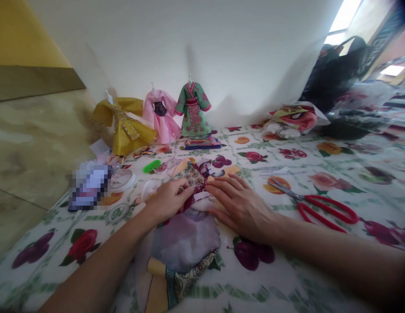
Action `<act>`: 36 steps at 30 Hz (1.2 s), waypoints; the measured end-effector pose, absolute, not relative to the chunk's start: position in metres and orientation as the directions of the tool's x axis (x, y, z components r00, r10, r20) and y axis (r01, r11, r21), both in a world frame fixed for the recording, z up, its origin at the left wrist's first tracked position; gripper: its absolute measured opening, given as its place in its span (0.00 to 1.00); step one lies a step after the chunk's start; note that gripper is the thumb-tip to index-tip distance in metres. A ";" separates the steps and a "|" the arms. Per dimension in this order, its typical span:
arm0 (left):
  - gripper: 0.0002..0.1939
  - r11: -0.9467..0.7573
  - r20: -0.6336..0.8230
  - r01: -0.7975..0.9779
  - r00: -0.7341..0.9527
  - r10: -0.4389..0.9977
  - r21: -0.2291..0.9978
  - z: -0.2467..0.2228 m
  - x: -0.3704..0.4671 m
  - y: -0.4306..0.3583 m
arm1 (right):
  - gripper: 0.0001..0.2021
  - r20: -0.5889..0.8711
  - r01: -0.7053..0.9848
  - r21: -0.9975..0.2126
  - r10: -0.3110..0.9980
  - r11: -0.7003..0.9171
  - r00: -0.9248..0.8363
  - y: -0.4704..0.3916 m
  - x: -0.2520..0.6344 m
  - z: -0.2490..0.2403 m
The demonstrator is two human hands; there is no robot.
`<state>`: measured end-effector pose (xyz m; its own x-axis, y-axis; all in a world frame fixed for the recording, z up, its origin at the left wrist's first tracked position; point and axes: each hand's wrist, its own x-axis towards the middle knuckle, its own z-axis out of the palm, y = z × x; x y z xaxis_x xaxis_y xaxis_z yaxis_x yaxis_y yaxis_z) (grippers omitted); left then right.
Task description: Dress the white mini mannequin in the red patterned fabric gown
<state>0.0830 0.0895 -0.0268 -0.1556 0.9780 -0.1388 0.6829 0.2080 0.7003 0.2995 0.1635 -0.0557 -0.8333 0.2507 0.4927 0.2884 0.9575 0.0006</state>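
A small doll garment (189, 176) with a patterned top, dark red trim and a sheer pale skirt (185, 239) lies on the table in front of me. My left hand (169, 198) rests on its left side, thumb and fingers brought together at the dark red waist; what they pinch is too small to make out. Across the right side of the waist lies my right hand (238, 204), palm down with its fingers stretched out, beside a white strip (201, 196). Tan pieces with a patterned band (184, 282) stick out below the skirt.
Red-handled scissors (302, 198) lie at the right. Yellow (128, 126), pink (160, 117) and green (194, 113) doll dresses stand by the wall. Tape rolls (122, 179) and a green oval item (152, 166) are at the left; bags (349, 117) sit far right.
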 end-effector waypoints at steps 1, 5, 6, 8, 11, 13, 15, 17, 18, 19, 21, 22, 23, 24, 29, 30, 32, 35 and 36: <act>0.20 0.197 -0.123 0.690 -0.155 0.980 0.697 -0.026 0.084 0.089 | 0.23 0.501 0.266 0.002 0.229 0.964 -0.835 0.163 0.300 -0.055; 0.20 0.162 -0.073 0.717 -0.154 0.985 0.678 -0.027 0.085 0.089 | 0.22 0.500 0.203 0.016 0.168 0.979 -0.850 0.159 0.300 -0.056; 0.20 0.160 -0.072 0.715 -0.151 0.986 0.680 -0.028 0.085 0.089 | 0.22 0.499 0.202 0.022 0.164 0.979 -0.851 0.158 0.300 -0.057; 0.20 0.162 -0.083 0.699 -0.146 0.986 0.696 -0.030 0.084 0.089 | 0.21 0.501 0.202 0.040 0.155 0.979 -0.851 0.157 0.300 -0.059; 0.19 0.180 -0.125 0.665 -0.130 0.984 0.724 -0.033 0.080 0.091 | 0.20 0.524 0.205 0.067 0.140 0.977 -0.840 0.155 0.300 -0.062; 0.19 0.194 -0.162 0.646 -0.109 0.981 0.738 -0.032 0.078 0.092 | 0.19 0.551 0.207 0.086 0.127 0.975 -0.825 0.156 0.300 -0.063; 0.19 0.192 -0.188 0.624 -0.074 0.979 0.757 -0.031 0.075 0.092 | 0.17 0.569 0.216 0.107 0.118 0.971 -0.813 0.157 0.301 -0.062; 0.18 0.179 -0.200 0.597 -0.032 0.979 0.782 -0.028 0.073 0.092 | 0.16 0.570 0.238 0.112 0.134 0.965 -0.810 0.159 0.302 -0.059; 0.17 0.176 -0.208 0.584 -0.012 0.978 0.792 -0.026 0.073 0.092 | 0.16 0.564 0.252 0.107 0.150 0.962 -0.812 0.159 0.303 -0.057; 0.17 0.179 -0.221 0.573 0.004 0.975 0.800 -0.025 0.072 0.091 | 0.16 0.556 0.264 0.099 0.167 0.959 -0.814 0.160 0.303 -0.054; 0.17 0.204 -0.256 0.560 0.014 0.967 0.803 -0.022 0.073 0.091 | 0.17 0.544 0.280 0.077 0.195 0.957 -0.816 0.161 0.304 -0.050; 0.18 0.218 -0.269 0.561 0.008 0.963 0.798 -0.021 0.073 0.090 | 0.17 0.537 0.284 0.065 0.206 0.957 -0.818 0.161 0.304 -0.049; 0.18 0.227 -0.272 0.568 -0.006 0.962 0.791 -0.021 0.074 0.090 | 0.18 0.530 0.285 0.053 0.215 0.957 -0.820 0.162 0.304 -0.048; 0.19 0.231 -0.264 0.579 -0.029 0.964 0.782 -0.022 0.075 0.090 | 0.20 0.517 0.284 0.042 0.223 0.958 -0.827 0.162 0.303 -0.048; 0.17 0.235 -0.176 0.627 -0.157 0.972 0.743 -0.032 0.080 0.091 | 0.23 0.425 0.292 0.029 0.252 0.956 -0.870 0.163 0.296 -0.056; 0.17 0.243 -0.178 0.631 -0.165 0.970 0.737 -0.033 0.080 0.091 | 0.22 0.418 0.302 0.026 0.264 0.953 -0.869 0.164 0.295 -0.057; 0.16 0.259 -0.197 0.642 -0.168 0.966 0.722 -0.033 0.080 0.091 | 0.21 0.411 0.320 0.012 0.287 0.947 -0.865 0.164 0.295 -0.058; 0.16 0.267 -0.205 0.664 -0.172 0.964 0.698 -0.031 0.080 0.091 | 0.17 0.398 0.332 -0.012 0.309 0.943 -0.864 0.164 0.294 -0.057; 0.15 0.263 -0.195 0.674 -0.176 0.965 0.691 -0.031 0.080 0.091 | 0.16 0.392 0.335 -0.023 0.317 0.942 -0.864 0.165 0.294 -0.056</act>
